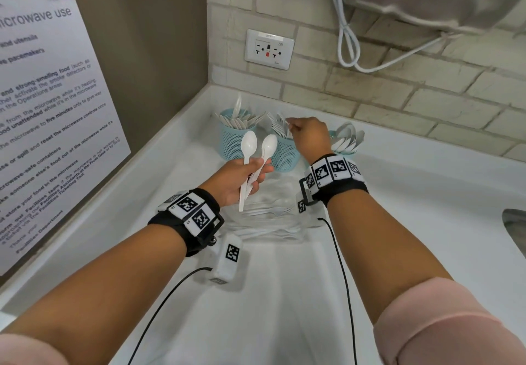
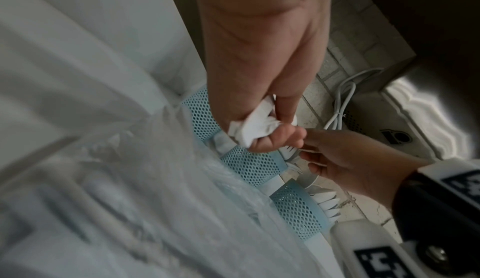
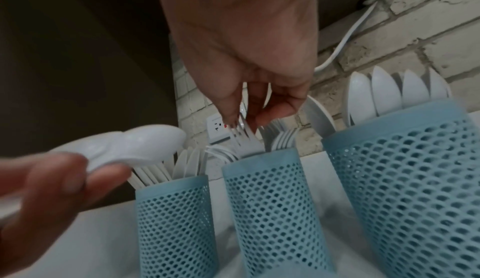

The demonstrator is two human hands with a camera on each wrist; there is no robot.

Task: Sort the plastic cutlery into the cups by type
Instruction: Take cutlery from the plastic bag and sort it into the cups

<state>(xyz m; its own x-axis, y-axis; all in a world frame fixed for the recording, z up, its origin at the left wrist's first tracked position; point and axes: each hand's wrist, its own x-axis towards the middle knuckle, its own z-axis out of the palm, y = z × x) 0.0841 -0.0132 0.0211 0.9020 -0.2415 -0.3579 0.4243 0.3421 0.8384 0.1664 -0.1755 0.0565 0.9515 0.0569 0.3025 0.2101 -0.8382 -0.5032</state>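
- Here I see my left hand (image 1: 237, 178) curled round a bundle of white plastic spoons (image 1: 256, 148), bowls up, held above the counter (image 1: 398, 194) in front of the cups.
- My right hand (image 1: 308, 137) hangs over the middle cup (image 1: 284, 154), its fingertips (image 3: 272, 114) pinched on a fork (image 3: 244, 136) standing in that cup.
- Three pale blue mesh cups stand in a row near the counter's back edge: the left cup (image 1: 233, 142) holds knives, the middle one forks, the right cup (image 3: 405, 169) spoons.
- More white forks (image 1: 267, 211) lie loose on the counter between my wrists, hard to make out against the white top.
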